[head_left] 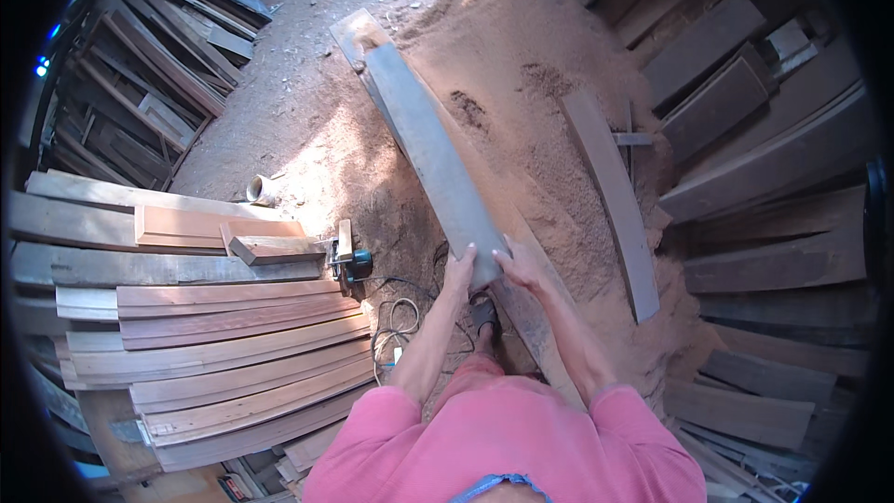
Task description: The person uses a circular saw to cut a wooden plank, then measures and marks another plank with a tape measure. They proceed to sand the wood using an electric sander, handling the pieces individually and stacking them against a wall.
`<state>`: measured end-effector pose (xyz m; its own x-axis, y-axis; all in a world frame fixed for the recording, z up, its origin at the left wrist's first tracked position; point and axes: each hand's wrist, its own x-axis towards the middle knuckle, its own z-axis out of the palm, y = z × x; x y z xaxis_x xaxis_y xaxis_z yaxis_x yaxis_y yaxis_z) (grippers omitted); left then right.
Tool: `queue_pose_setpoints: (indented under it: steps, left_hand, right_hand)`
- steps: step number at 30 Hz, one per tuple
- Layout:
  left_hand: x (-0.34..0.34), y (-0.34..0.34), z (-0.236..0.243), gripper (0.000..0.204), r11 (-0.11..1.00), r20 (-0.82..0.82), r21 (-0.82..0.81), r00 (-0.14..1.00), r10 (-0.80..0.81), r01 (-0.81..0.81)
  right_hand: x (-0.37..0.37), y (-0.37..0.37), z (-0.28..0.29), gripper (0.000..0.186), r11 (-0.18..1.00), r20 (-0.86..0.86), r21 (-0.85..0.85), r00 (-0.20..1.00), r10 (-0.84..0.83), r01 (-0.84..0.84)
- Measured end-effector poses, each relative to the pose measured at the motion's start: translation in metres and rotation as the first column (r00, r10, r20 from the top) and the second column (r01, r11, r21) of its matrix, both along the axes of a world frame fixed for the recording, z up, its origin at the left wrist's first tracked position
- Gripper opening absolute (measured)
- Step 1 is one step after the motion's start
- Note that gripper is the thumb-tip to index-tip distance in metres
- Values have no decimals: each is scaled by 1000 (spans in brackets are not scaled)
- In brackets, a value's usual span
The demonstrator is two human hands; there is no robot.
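A long grey wooden board (pixel 433 149) slants away from me, its near end between my two hands. My left hand (pixel 458 270) is closed on the left edge of that end, thumb on top. On the opposite edge, my right hand (pixel 521 266) grips the board the same way, its fingers partly hidden beneath. Under the board lies a wider plank (pixel 365 28) dusted with sawdust, showing at the far end and along the right side. I cannot tell whether the board touches the plank along its whole length.
Stacked reddish and pale boards (pixel 242 307) fill the left side. A power tool with a teal motor (pixel 358 265) stands beside them, near a coiled cable (pixel 399 317). Sawdust (pixel 521 65) is heaped at right, with another board (pixel 615 205) on it. Timber (pixel 764 251) lines the right.
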<state>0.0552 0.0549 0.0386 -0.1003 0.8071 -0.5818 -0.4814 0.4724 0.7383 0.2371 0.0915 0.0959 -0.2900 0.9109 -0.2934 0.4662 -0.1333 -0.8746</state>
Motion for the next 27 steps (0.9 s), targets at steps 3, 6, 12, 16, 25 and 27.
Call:
queue_pose_setpoints:
  steps: [3, 6, 12, 16, 25, 27]
  left_hand:
    - [-16, 15, -40, 64, 979, -513, -104, 834, -203, 175]
    - [-16, 14, -59, 64, 975, -605, -113, 765, -221, 192]
    - [3, 18, -70, 60, 979, -489, -40, 850, -195, 202]
    - [61, 9, -59, 45, 977, -354, 90, 923, -150, 193]
    - [71, 21, -56, 66, 983, -425, -138, 889, -171, 123]
    - [101, 4, -43, 73, 974, -446, -222, 883, -147, 50]
  right_hand:
    - [-8, 20, -15, 47, 987, 179, -147, 980, 85, -59]
    - [11, 7, -15, 41, 990, -35, -137, 999, -30, 25]
    - [152, -81, -43, 36, 868, 131, -115, 873, -469, 483]
    - [298, -199, -43, 37, 592, 382, -24, 555, -739, 805]
    - [423, -501, -35, 50, 22, 814, 290, -235, -531, 957]
    - [440, -560, -20, 61, -234, 819, 271, -351, -454, 934]
